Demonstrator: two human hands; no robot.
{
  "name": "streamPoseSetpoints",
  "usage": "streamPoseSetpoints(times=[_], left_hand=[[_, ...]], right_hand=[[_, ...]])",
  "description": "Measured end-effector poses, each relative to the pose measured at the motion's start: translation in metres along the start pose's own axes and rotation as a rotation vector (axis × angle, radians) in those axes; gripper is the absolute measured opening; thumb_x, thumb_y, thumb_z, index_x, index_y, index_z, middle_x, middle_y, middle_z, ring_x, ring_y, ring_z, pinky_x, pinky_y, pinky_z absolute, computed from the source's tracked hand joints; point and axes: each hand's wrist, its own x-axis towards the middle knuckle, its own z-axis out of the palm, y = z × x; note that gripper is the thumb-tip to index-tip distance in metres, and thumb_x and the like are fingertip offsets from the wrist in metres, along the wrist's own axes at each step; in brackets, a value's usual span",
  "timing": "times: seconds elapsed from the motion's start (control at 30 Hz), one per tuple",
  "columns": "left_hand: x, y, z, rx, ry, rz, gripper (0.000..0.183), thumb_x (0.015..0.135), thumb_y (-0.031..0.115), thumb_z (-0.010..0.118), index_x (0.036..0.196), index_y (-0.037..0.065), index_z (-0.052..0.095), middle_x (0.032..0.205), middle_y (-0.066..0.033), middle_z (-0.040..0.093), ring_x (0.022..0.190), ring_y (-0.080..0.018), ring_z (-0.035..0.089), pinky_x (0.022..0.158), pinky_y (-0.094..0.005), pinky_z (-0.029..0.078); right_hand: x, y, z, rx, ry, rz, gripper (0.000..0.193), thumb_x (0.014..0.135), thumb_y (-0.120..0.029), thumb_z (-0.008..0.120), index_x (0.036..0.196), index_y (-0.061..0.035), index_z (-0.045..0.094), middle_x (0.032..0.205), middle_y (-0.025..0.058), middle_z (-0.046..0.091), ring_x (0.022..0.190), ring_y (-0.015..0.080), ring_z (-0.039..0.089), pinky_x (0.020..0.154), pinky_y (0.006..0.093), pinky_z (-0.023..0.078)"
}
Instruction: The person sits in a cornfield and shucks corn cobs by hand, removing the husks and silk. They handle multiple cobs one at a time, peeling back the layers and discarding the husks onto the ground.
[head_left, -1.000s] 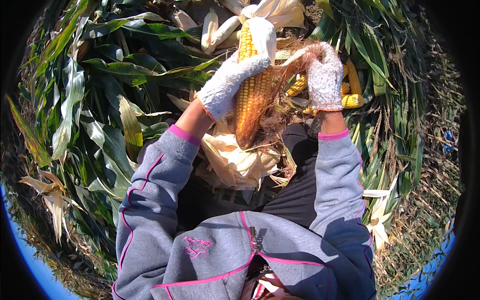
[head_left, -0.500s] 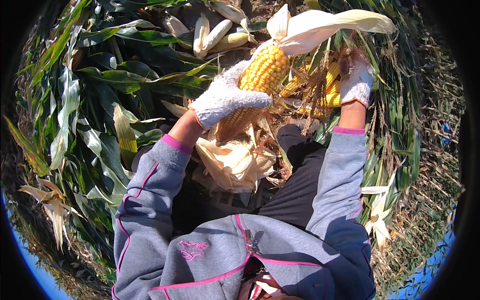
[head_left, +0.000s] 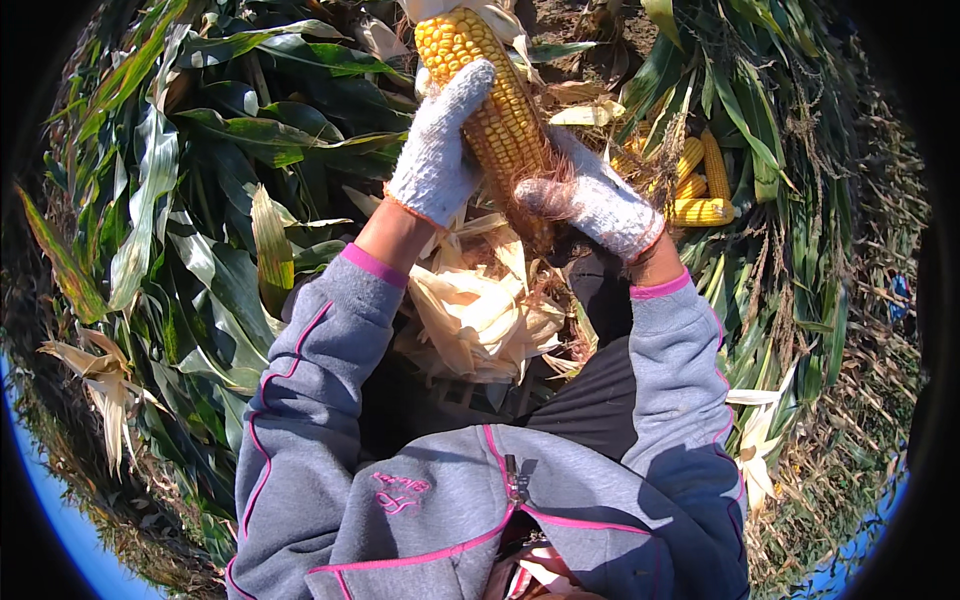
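Note:
A large ear of corn (head_left: 505, 120), with yellow kernels bare and pale husk still at its far end, hangs tilted in front of me. My left hand (head_left: 440, 145), in a white knit glove, is closed round its left side, thumb across the kernels. My gloved right hand (head_left: 605, 200) grips the near end of the same ear. Its thumb lies in front, while the other fingers are partly hidden behind the cob. Brown corn silk (head_left: 548, 190) clings to that end and to the right glove. Below lies a heap of pale husks (head_left: 485, 310).
Several husked yellow cobs (head_left: 705, 210) lie in a pile at the right. Green corn stalks and leaves (head_left: 220, 240) spread on the left, and more stalks (head_left: 800, 200) on the right. Dry husks (head_left: 105, 385) lie at the far left. My dark-trousered legs (head_left: 590, 400) flank the husk heap.
My left hand has carried the ear up and left, turning it so its husk end points away. My right hand has come left from beside the cob pile onto the ear's near end.

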Motion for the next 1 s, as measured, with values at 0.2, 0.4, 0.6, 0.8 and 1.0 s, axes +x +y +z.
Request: streamPoseSetpoints(times=[0.2, 0.4, 0.6, 0.8, 1.0], left_hand=[[0.003, 0.012, -0.004, -0.085, 0.048, 0.005, 0.045, 0.089, 0.037, 0.063, 0.122, 0.008, 0.053, 0.108, -0.0094, 0.063, 0.098, -0.0234, 0.063, 0.090, -0.0408, 0.051], [-0.004, 0.017, 0.002, -0.073, 0.057, -0.003, 0.046, 0.089, 0.042, 0.064, 0.117, 0.007, 0.057, 0.102, -0.0081, 0.065, 0.092, -0.0220, 0.065, 0.086, -0.0383, 0.053], [-0.011, 0.014, 0.015, 0.106, 0.037, -0.240, 0.046, 0.086, 0.035, 0.070, 0.121, 0.008, 0.056, 0.107, -0.0064, 0.064, 0.098, -0.0197, 0.062, 0.087, -0.0389, 0.051], [-0.018, -0.005, 0.018, 0.775, -0.300, -0.154, 0.065, 0.078, 0.034, 0.078, 0.127, 0.001, 0.051, 0.113, -0.0085, 0.063, 0.100, -0.0142, 0.061, 0.088, -0.0298, 0.049], [-0.018, -0.008, 0.028, 1.389, -0.249, 0.309, 0.070, 0.065, 0.033, 0.083, 0.121, 0.006, 0.051, 0.110, -0.0145, 0.062, 0.102, -0.0298, 0.062, 0.089, -0.0386, 0.049]], right_hand=[[0.011, 0.003, 0.006, -0.455, 0.184, -0.041, 0.059, 0.091, -0.052, 0.058, 0.114, 0.0026, 0.058, 0.102, 0.0132, 0.063, 0.094, 0.0201, 0.059, 0.087, 0.0361, 0.047], [0.005, -0.003, 0.001, -0.031, 0.254, 0.135, 0.033, 0.096, -0.022, 0.058, 0.123, -0.0015, 0.058, 0.106, 0.0033, 0.062, 0.095, 0.0118, 0.057, 0.086, 0.0268, 0.046], [0.003, -0.003, -0.022, 0.292, 0.687, 0.022, 0.030, 0.095, -0.020, 0.060, 0.121, -0.0047, 0.059, 0.105, 0.0027, 0.064, 0.081, 0.0099, 0.062, 0.063, 0.0206, 0.051], [0.006, 0.001, -0.066, 0.491, 1.009, -0.245, 0.020, 0.096, -0.016, 0.052, 0.109, -0.0037, 0.060, 0.092, 0.0042, 0.065, 0.074, 0.0113, 0.061, 0.061, 0.0216, 0.051], [-0.017, 0.042, -0.119, 0.550, 0.981, -0.399, 0.045, 0.099, -0.033, 0.049, 0.136, -0.0091, 0.043, 0.130, 0.0100, 0.052, 0.115, 0.0226, 0.053, 0.094, 0.0373, 0.049]])
